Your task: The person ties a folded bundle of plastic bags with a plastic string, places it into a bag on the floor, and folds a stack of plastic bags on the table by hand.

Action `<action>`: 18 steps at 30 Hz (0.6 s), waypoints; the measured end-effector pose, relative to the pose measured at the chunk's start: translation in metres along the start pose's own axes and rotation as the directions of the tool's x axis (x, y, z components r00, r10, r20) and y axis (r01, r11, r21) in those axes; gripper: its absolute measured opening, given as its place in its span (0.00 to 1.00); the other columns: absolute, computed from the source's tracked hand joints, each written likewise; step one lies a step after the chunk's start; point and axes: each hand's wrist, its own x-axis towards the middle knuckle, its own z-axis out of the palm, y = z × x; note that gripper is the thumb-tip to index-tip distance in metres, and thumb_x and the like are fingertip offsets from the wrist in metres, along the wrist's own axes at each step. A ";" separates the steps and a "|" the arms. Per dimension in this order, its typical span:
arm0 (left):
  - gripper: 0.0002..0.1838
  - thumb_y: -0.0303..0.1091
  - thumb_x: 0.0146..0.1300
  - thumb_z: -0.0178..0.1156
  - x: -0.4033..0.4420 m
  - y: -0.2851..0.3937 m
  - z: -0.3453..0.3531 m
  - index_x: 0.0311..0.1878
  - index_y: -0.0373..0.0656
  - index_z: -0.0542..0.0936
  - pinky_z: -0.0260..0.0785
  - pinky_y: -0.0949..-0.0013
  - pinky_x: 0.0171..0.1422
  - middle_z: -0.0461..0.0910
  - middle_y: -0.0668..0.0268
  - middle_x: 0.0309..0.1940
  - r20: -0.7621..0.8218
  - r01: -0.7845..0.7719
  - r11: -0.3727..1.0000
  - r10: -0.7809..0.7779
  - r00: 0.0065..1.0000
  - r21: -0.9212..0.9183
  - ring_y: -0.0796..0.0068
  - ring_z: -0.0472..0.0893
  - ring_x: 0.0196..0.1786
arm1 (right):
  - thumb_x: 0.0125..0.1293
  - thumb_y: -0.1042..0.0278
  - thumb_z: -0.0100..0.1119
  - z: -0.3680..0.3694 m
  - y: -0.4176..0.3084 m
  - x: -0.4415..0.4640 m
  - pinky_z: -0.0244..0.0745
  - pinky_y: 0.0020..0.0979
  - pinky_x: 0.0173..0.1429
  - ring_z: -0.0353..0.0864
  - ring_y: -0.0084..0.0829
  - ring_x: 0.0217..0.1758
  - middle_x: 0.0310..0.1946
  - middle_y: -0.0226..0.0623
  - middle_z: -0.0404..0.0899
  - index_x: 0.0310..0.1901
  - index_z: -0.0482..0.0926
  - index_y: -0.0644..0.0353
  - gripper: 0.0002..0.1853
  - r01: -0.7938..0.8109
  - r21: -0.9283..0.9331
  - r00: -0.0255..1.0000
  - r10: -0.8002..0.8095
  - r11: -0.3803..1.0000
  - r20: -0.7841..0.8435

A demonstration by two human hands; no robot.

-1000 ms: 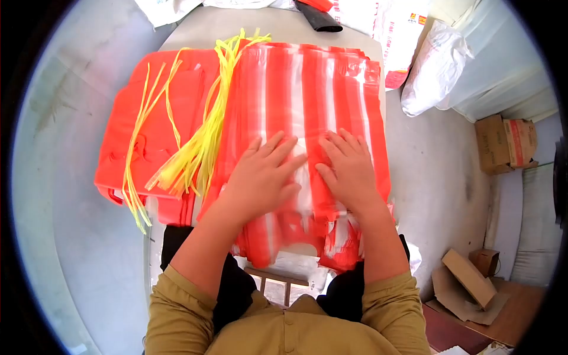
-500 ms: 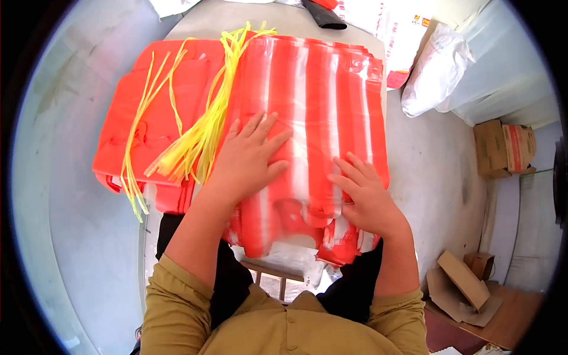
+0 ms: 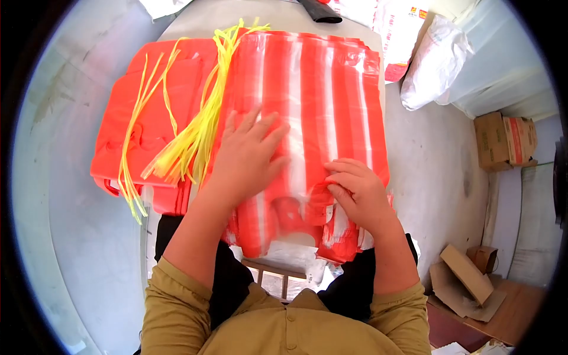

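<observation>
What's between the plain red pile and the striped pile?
In the head view, yellow strips lie between the plain pile and striped pile, lower ends spread over the plain one.

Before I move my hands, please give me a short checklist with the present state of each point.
1. Left hand spread on the striped stack: ok.
2. Right hand pinching plastic near the stack's lower edge: ok.
3. Number of layers in that pinch: cannot tell.
4. Lower edges even: not ok, they look ragged.
5. Yellow strips away from the right hand: ok.
</observation>
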 end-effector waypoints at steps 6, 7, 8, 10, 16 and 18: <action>0.14 0.37 0.61 0.74 -0.006 0.035 0.006 0.47 0.46 0.83 0.54 0.33 0.81 0.83 0.62 0.61 -0.004 -0.136 0.888 0.149 0.989 -0.440 0.47 0.70 0.78 | 0.67 0.74 0.67 0.000 -0.001 0.001 0.80 0.40 0.59 0.86 0.43 0.53 0.49 0.43 0.88 0.45 0.87 0.65 0.08 -0.162 0.235 0.985 0.171 0.958 -0.017; 0.12 0.36 0.61 0.74 -0.007 0.039 0.008 0.44 0.46 0.83 0.57 0.34 0.79 0.84 0.63 0.59 -0.003 -0.141 0.876 0.157 0.988 -0.462 0.47 0.72 0.77 | 0.67 0.74 0.67 -0.001 -0.002 0.002 0.80 0.40 0.59 0.86 0.43 0.52 0.49 0.43 0.88 0.45 0.87 0.65 0.08 -0.160 0.267 0.985 0.170 0.950 -0.015; 0.11 0.35 0.60 0.74 -0.008 0.040 0.012 0.43 0.46 0.83 0.59 0.35 0.76 0.84 0.64 0.58 -0.004 -0.143 0.872 0.160 0.987 -0.469 0.47 0.72 0.76 | 0.67 0.75 0.67 -0.002 -0.003 0.002 0.80 0.38 0.57 0.86 0.40 0.52 0.49 0.42 0.88 0.45 0.87 0.65 0.08 -0.165 0.292 0.986 0.169 0.942 0.010; 0.09 0.32 0.59 0.74 -0.009 0.042 0.021 0.40 0.46 0.83 0.63 0.38 0.71 0.85 0.65 0.55 -0.005 -0.148 0.862 0.167 0.986 -0.484 0.47 0.74 0.75 | 0.68 0.77 0.67 -0.007 -0.008 0.003 0.81 0.33 0.54 0.86 0.33 0.50 0.50 0.41 0.87 0.46 0.88 0.66 0.07 -0.177 0.342 0.984 0.167 0.923 0.059; 0.08 0.27 0.60 0.72 -0.009 0.039 0.025 0.41 0.45 0.84 0.64 0.41 0.69 0.85 0.66 0.54 -0.062 -0.213 0.850 0.209 0.976 -0.482 0.48 0.76 0.71 | 0.64 0.76 0.73 -0.009 -0.004 0.008 0.81 0.32 0.52 0.86 0.34 0.48 0.48 0.39 0.88 0.46 0.89 0.63 0.10 -0.010 0.138 0.992 -0.007 0.990 0.122; 0.08 0.27 0.62 0.71 -0.010 0.036 0.016 0.44 0.44 0.85 0.63 0.44 0.73 0.85 0.64 0.54 -0.112 -0.144 0.860 0.102 0.988 -0.490 0.50 0.78 0.70 | 0.65 0.77 0.72 -0.006 -0.006 0.009 0.81 0.31 0.53 0.86 0.32 0.48 0.47 0.39 0.88 0.45 0.89 0.64 0.08 -0.099 0.223 0.992 0.078 0.970 0.102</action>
